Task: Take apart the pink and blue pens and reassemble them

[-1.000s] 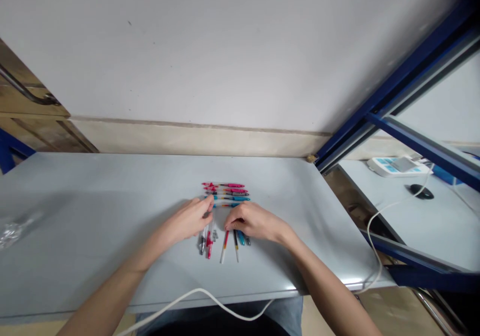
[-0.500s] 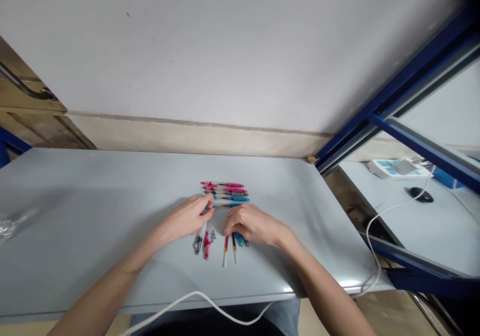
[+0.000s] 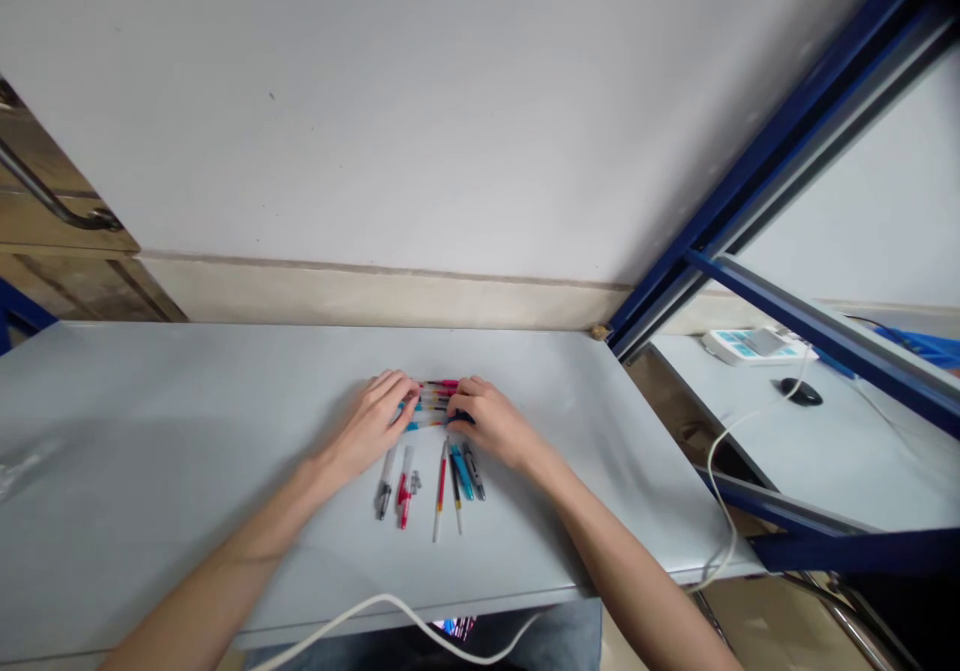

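My left hand (image 3: 375,413) curls over the left ends of a row of pens (image 3: 435,403) in pink, dark and blue. Over their right ends bends my right hand (image 3: 484,418), its fingers closed on them. Nearer me lie a clear tube with a black cap (image 3: 385,486), another with a red cap (image 3: 405,496) and small clear parts (image 3: 415,482). Beside these are a red refill (image 3: 441,489), a black refill (image 3: 456,491), a blue barrel (image 3: 462,472) and a grey barrel (image 3: 474,471).
Clear plastic (image 3: 19,466) lies at the table's left edge. A white cable (image 3: 386,599) crosses the front. Past the blue frame (image 3: 765,141) on the right are a black mouse (image 3: 801,391) and a white device (image 3: 750,345).
Both hands have moved up from the loose parts onto the two ends of the pen row. The barrels and refills under my right hand are now uncovered. The view has shifted slightly.
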The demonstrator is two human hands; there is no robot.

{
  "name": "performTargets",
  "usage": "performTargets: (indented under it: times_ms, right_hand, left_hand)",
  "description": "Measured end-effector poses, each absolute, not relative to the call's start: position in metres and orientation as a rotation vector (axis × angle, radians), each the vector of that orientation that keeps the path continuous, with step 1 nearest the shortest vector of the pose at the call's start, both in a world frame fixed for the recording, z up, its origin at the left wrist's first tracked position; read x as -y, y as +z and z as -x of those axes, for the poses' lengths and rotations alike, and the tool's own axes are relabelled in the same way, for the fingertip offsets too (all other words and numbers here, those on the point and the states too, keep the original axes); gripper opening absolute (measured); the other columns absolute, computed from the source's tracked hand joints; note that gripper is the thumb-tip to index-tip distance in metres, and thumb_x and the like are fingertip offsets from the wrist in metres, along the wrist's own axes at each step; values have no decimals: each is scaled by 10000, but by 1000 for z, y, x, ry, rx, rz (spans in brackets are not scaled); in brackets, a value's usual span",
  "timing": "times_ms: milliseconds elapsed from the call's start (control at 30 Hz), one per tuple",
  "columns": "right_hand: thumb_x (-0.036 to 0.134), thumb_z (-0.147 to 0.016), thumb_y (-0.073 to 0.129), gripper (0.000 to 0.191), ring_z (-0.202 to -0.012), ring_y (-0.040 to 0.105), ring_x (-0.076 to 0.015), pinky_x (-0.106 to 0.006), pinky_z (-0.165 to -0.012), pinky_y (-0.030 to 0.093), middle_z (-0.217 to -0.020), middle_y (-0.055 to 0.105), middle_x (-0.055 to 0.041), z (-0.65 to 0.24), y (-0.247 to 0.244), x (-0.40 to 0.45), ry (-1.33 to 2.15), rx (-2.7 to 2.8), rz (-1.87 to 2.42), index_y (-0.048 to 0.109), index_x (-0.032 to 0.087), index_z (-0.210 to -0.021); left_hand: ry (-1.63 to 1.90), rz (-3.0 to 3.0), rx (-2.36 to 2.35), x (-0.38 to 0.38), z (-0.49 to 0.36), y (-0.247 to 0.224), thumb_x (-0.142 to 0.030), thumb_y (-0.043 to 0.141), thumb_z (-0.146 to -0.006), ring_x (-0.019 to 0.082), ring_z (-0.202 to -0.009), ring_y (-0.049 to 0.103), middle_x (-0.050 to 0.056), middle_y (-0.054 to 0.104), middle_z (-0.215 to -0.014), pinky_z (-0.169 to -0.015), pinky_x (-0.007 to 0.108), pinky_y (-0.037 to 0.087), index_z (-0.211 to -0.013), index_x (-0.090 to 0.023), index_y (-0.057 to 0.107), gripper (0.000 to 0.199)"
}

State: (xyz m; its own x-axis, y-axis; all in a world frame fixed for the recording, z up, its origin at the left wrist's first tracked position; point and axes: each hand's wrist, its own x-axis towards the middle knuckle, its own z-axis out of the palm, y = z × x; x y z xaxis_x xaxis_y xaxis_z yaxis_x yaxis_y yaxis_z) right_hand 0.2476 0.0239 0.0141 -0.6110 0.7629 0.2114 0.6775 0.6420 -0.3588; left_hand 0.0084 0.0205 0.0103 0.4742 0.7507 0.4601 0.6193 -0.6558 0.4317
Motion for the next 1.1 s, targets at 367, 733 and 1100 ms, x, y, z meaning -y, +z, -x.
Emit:
performTargets:
  times_ms: [367,733,1100]
  right_hand:
    - [217,-1095,372,199,-787,585,-179,-272,-723,393,-926,674,-50,-236,27,-11,490,2280,1203,566,206,-1057]
    - [107,-1036,417,264,-805,532,-209,-301,-735,416,-825,636,-56,-223,25,-5,489,2145,1064,594,191,-860]
    - [325,-1038,557,160,-914,550,-243,-364,-832,439,-1020,685,-86,-226,20,-7,406,2158,1064,633,200,-1103]
  left_hand:
    - [938,-2780,-1191,-15,-13,15,-235,427,-1067,215,-917,573,46,655,-967,-809,349,421,-1067,-195,629,206]
    - [1095,-2599,-1305,-9,-13,11,-237,409,-1025,173,-648,524,29,611,-719,-638,303,342,-774,-200,555,293]
    - [1011,-2458,-1285,-14,-13,3,-213,388,-1016,157,-663,496,12,563,-720,-651,285,334,-736,-203,465,290]
